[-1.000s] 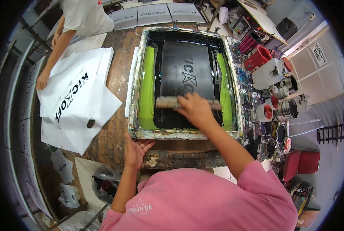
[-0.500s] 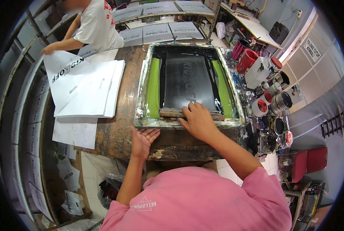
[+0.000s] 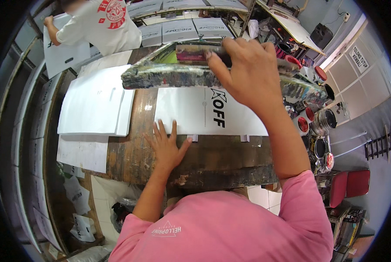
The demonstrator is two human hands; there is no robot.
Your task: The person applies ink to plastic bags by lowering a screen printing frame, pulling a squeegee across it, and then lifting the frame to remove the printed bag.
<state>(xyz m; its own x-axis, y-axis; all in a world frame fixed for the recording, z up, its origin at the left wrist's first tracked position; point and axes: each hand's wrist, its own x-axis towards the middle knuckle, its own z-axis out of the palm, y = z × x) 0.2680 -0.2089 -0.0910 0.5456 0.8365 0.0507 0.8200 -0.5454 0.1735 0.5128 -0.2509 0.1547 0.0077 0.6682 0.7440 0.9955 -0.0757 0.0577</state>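
My right hand (image 3: 253, 72) grips the near edge of a paint-crusted screen-printing frame (image 3: 169, 78), its thumb and fingers over the wooden squeegee (image 3: 191, 53) lying inside. The frame is tilted up, near side off the table, and its mesh is mostly hidden. Beneath it lies a flat white sheet (image 3: 182, 109) with bold black lettering, partly covered by my right hand and the frame. My left hand (image 3: 165, 146) is open, fingers spread, its fingertips at the sheet's near left corner. Small pale tabs (image 3: 245, 138) show along the sheet's near edge.
To the left sits a stack of white sheets (image 3: 92, 105) on the worn wooden table (image 3: 134, 153). A co-worker (image 3: 112, 26) holds another white sheet (image 3: 64, 52) by a rack (image 3: 51, 144). Ink cans (image 3: 322, 115) crowd the right side; a red chair (image 3: 357, 181) stands beyond.
The frame's near side has risen from the table with my right hand, uncovering the printed sheet. My left hand has moved up to the sheet's corner. The co-worker has carried a sheet toward the rack.
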